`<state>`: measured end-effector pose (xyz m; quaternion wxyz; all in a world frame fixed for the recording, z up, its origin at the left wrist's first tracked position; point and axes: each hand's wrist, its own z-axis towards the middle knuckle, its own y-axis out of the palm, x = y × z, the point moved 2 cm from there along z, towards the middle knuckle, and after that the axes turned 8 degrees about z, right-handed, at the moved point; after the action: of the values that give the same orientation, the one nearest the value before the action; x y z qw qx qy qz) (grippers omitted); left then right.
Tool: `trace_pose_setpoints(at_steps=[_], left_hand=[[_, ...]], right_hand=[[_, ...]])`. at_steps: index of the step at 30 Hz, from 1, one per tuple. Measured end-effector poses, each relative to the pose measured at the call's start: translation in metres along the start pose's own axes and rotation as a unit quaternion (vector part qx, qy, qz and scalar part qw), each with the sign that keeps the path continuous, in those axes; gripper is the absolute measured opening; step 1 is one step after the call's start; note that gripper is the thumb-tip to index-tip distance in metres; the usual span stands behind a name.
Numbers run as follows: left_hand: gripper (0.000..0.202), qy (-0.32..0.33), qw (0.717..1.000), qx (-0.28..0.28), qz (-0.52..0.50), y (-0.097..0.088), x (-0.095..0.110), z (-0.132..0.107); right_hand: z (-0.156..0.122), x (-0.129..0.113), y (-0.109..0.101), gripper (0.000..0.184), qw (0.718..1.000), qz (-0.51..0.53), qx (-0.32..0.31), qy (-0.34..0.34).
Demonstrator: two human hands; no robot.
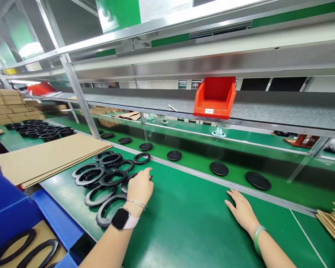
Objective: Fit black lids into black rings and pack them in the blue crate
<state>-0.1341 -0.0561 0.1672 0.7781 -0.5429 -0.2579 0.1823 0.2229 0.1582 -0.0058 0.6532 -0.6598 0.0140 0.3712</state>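
My left hand (141,188), with a watch and thin bangles on its wrist, is at the right side of a pile of black rings (113,178). Its fingers curl over one black ring (125,184), pinching the far edge; the palm hides most of that ring. My right hand (242,210), wearing a pale green bangle, rests on the green worktop (190,212) with fingers stretched out and nothing in them. Just beyond it, black discs (258,181) lie spaced in a row on the green conveyor belt (195,162).
A metal rail (190,172) separates worktop and belt. Cardboard sheets (56,156) lie left of the rings. Blue bins (56,216) stand at lower left, one with larger rings. A red bin (215,97) sits on the shelf above. Cardboard pieces (333,223) are stacked at right.
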Motion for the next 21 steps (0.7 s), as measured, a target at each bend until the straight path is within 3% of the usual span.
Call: trace_pose_setpoints(at_steps=[2,4,6,8,11,14,15,19,21], left_hand=[[0.052,0.068,0.995,-0.027,-0.065,-0.002,0.043,-0.006],[0.052,0.148,0.977,-0.087,-0.128,0.007,0.088,-0.019],[0.055,0.222,0.945,-0.166,-0.173,0.028,0.126,-0.034],[0.049,0.275,0.911,-0.239,-0.193,0.055,0.150,-0.048],[0.027,0.323,0.881,-0.283,-0.198,0.093,0.161,-0.061],[0.012,0.355,0.873,-0.269,-0.199,0.115,0.159,-0.071],[0.006,0.363,0.872,-0.263,-0.196,0.119,0.158,-0.074],[0.035,0.318,0.854,-0.283,-0.300,0.123,0.158,-0.078],[0.024,0.263,0.833,-0.305,-0.380,0.122,0.158,-0.075]], right_hand=[[-0.001,-0.003,-0.003,0.064,1.000,0.011,-0.003,0.003],[-0.001,-0.005,-0.005,0.062,1.000,0.022,-0.008,0.005],[-0.001,-0.007,-0.008,0.060,0.999,0.032,-0.013,0.006],[-0.002,-0.009,-0.011,0.058,0.999,0.040,-0.020,0.008],[-0.003,-0.013,-0.016,0.055,0.998,0.051,-0.023,0.012],[-0.004,-0.015,-0.019,0.052,0.998,0.064,-0.014,0.008],[-0.004,-0.014,-0.018,0.051,0.998,0.067,-0.009,0.005],[-0.004,-0.005,-0.013,0.049,0.997,0.073,0.008,-0.010],[-0.004,-0.001,-0.011,0.048,0.997,0.075,0.015,-0.018]])
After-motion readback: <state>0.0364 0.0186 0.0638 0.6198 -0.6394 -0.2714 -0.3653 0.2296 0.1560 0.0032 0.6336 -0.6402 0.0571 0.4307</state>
